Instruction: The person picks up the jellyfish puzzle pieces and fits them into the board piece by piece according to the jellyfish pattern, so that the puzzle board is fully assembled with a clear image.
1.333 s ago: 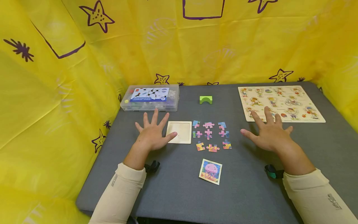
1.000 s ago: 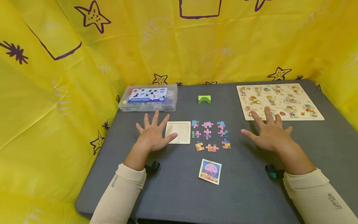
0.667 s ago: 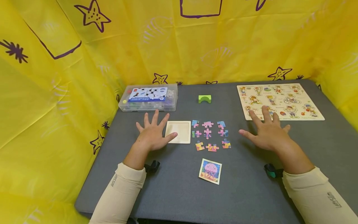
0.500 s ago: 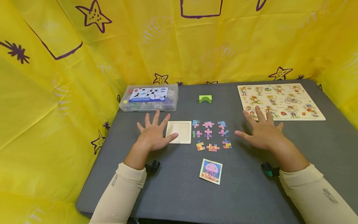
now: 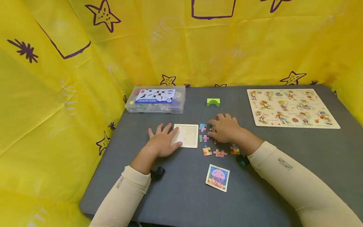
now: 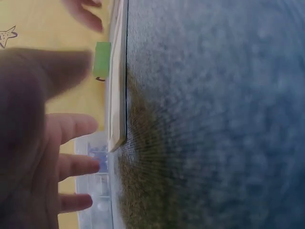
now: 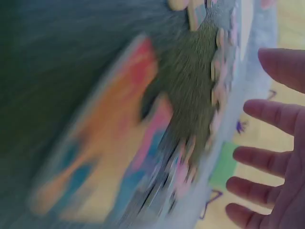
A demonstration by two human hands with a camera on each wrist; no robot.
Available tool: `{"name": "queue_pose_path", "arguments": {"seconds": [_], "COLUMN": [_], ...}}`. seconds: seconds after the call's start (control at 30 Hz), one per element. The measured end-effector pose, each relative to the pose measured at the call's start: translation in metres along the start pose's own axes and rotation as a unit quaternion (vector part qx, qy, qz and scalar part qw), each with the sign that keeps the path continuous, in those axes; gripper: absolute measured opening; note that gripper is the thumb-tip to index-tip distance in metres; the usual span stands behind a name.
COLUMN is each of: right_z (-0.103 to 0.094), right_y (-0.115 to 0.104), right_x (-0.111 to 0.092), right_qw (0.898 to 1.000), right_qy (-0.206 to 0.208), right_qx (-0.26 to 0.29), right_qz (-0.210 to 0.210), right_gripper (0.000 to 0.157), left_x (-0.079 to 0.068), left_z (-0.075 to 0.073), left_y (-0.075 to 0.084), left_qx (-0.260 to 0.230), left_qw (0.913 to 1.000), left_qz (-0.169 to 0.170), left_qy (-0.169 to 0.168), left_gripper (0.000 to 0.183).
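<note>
My left hand point(image 5: 162, 143) is spread with its thumb and index finger over the left edge of a square wooden puzzle tray point(image 5: 198, 136). In the left wrist view its fingers stand apart beside the tray's edge point(image 6: 117, 95). My right hand point(image 5: 225, 128) reaches over the group of jigsaw pieces, fingers extended and holding nothing. It hides several of them. Those still showing include a blue and pink piece point(image 5: 202, 127), a yellow piece point(image 5: 207, 151) and a pink and yellow piece point(image 5: 220, 153). A corner piece point(image 7: 109, 143) looms large and blurred in the right wrist view.
A jellyfish picture card point(image 5: 217, 177) lies nearer the body. Behind stand a clear plastic case point(image 5: 155, 107) with a printed label and a green arch block point(image 5: 213, 102). A wooden board with child figures point(image 5: 293, 108) lies back right. Yellow cloth point(image 5: 204, 50) hangs around the grey table point(image 5: 181, 195).
My right hand has moved left and inward from open table to over the jigsaw pieces. My left hand has shifted slightly right and toward the body. The head view has turned slightly.
</note>
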State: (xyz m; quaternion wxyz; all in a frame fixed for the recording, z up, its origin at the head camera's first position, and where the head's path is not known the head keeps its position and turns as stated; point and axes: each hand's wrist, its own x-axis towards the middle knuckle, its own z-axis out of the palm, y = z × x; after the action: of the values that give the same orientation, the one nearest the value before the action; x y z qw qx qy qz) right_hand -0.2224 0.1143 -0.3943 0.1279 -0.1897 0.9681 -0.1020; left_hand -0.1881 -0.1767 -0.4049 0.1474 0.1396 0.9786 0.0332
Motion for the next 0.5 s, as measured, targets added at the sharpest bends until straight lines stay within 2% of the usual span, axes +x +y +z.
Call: {"name": "queue_pose_path", "arguments": {"seconds": [0.13,0.3,0.5], "right_z": [0.003,0.005,0.002], "right_y": [-0.012,-0.017,-0.017], "right_x": [0.02,0.035,0.047], "right_qw": [1.0,1.0,0.998], "right_qy": [-0.002,0.001,0.011], "right_qx": [-0.012,-0.006,0.058], "right_qz": [-0.003,-0.011,-0.023], "right_gripper": [0.053,0.041,0.028], "left_x": [0.0,0.0,-0.002], "left_z": [0.003,0.005,0.002], "left_y": [0.001,0.002,0.004], "left_qx": [0.007,0.017,0.024], "left_qw": [0.9996,0.9989,0.9988], "left_qz": [0.025,0.044,0.042], "left_qy": [-0.007,-0.004,0.001], "left_gripper": [0.067,0.064,0.063]}}
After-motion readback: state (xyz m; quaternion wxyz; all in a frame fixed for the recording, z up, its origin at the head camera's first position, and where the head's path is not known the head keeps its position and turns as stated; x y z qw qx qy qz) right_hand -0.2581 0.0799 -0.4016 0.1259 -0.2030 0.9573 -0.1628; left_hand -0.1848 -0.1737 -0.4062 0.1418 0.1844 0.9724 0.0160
